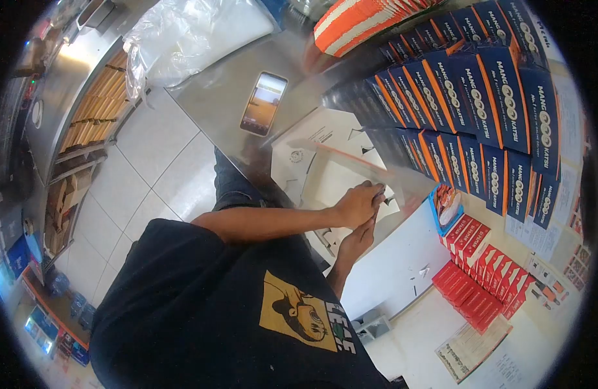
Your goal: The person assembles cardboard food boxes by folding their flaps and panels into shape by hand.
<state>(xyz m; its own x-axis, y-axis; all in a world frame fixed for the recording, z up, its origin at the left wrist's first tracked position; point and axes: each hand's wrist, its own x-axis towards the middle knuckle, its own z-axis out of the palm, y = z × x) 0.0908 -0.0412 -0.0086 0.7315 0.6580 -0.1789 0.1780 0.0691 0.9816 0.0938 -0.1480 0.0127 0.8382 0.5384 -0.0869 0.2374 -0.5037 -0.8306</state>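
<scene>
Past the phone (264, 104), a white carton (328, 185) lies on the surface (214, 107), seemingly part-folded, flaps unclosed. Right hand (357, 240) and left hand (360, 203) meet at its right corner, fingers curled; whether pinching it, I cannot tell.

Left hand (358, 206) – curled | right hand (357, 242) – close beside | forearms (273, 225) converging

Carton (331, 175): paperboard, smooth, matt
Counter (214, 97): metal, smooth, dull sheen
Phone (264, 104): glossy screen
Bag (195, 35): thin plastic, crinkled, shiny
Dark boxes (470, 97): printed card, smooth, low sheen
Red boxes (464, 295): printed card, smooth
Floor (150, 172): smooth glossy tile
Shirt (201, 305): matt cloth
Jeans (233, 181): denim, matt
</scene>
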